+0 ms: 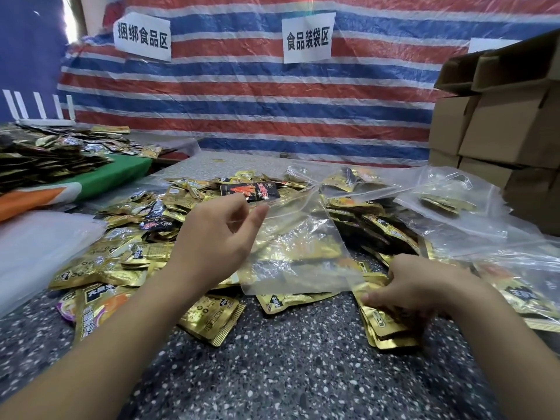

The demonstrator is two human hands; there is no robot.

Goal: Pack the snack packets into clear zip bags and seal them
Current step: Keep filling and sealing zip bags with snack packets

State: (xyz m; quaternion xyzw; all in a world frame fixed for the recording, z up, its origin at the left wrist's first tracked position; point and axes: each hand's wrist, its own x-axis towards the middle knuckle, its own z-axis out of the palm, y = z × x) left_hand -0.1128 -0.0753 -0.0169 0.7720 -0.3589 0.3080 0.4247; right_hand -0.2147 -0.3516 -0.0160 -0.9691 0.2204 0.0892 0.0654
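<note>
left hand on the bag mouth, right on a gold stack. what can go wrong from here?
1. The left hand pinches the clear zip bag at only one edge of its mouth; the limp film may sag shut before loading.
2. The right hand grips a stack of gold packets that looks fanned; some could slip out.
3. The loose packets lie under the bag and could snag it.
</note>
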